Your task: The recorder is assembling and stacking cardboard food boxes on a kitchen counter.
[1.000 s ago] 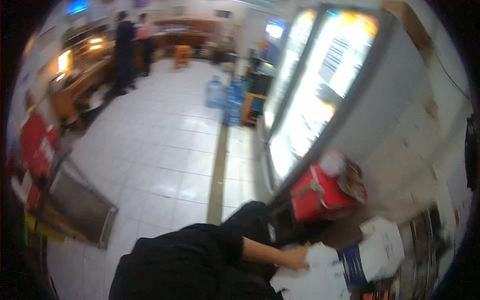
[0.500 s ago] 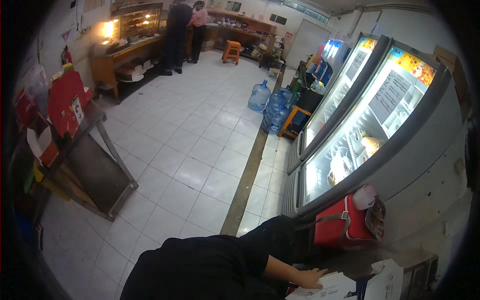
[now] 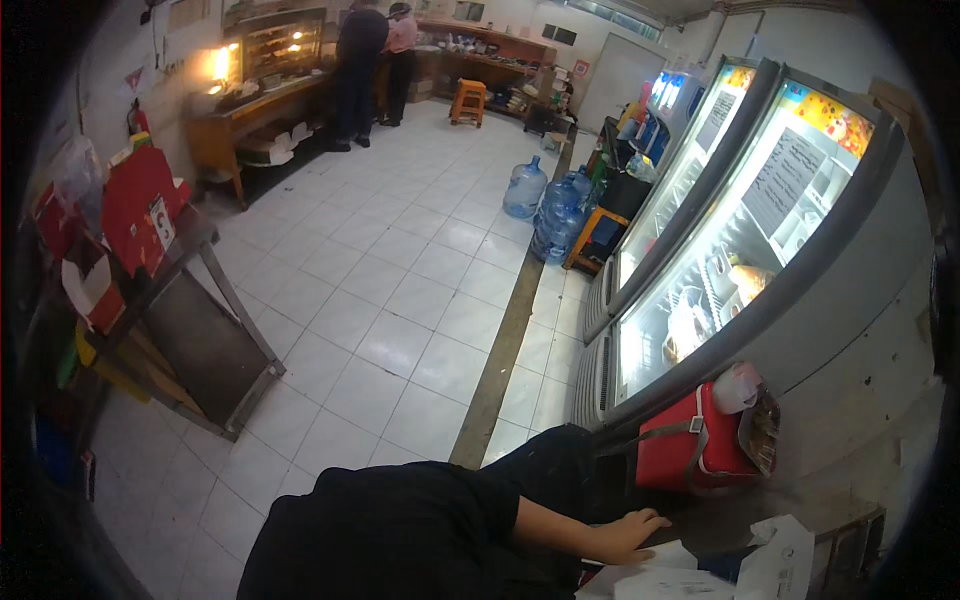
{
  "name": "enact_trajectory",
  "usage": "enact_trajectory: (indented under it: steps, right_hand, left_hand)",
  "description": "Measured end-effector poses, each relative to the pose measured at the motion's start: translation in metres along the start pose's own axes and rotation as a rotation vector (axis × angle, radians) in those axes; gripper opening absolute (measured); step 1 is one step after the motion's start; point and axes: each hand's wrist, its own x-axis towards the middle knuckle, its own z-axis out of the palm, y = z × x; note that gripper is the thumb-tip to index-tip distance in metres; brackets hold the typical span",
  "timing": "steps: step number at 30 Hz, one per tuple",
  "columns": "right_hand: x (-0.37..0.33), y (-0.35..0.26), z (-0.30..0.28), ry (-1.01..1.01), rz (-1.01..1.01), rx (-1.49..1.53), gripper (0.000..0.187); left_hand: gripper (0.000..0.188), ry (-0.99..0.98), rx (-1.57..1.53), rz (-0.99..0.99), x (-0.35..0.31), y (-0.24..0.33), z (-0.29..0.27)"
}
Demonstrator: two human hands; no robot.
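Note:
My left hand (image 3: 628,536) reaches from a black short sleeve at the lower edge toward the right. Its fingers are spread and slightly bent, with nothing visible between them. Right below lies a white printed sheet of paper or thin card (image 3: 665,580), partly cut off by the frame; I cannot tell whether the fingertips touch it. Beside it, an upright white piece with folded edges (image 3: 778,560) stands near a dark blue patch. A red insulated bag (image 3: 690,440) with a grey strap sits just beyond the hand. My right hand is out of view.
Two lit glass-door fridges (image 3: 745,235) line the right side. Blue water bottles (image 3: 560,215) stand on the tiled floor (image 3: 380,340). A metal-framed table (image 3: 205,345) with red boxes is at left. Two people (image 3: 360,70) stand at the far counter, near an orange stool (image 3: 468,102).
My left hand has lifted from lying on the white sheet and shifted slightly up, its fingers now more bent. The whole view has shifted a little to the right.

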Motion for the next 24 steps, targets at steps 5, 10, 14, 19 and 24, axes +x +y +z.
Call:
enact_trajectory:
  steps: [5, 10, 14, 19, 24]
  right_hand:
    - [0.004, 0.001, -0.002, -0.013, -0.020, 0.013, 0.025]
    - [0.009, -0.004, -0.003, -0.032, -0.039, 0.029, 0.023]
    - [0.012, -0.007, -0.004, -0.051, -0.033, 0.040, 0.022]
    - [0.011, -0.004, -0.010, -0.081, -0.030, 0.059, 0.021]
    - [0.017, -0.021, -0.029, -0.176, -0.006, 0.076, 0.019]
  left_hand:
    - [0.037, -0.500, -0.766, 0.175, -0.005, 0.079, -0.035]
    - [0.036, -0.599, -1.296, 0.097, -0.023, 0.134, -0.058]
    - [0.039, -0.489, -1.243, 0.141, -0.022, 0.138, -0.072]
    - [0.032, -0.174, -1.030, 0.268, -0.030, 0.130, -0.065]
    - [0.034, -0.036, -0.718, 0.294, -0.027, 0.119, -0.060]
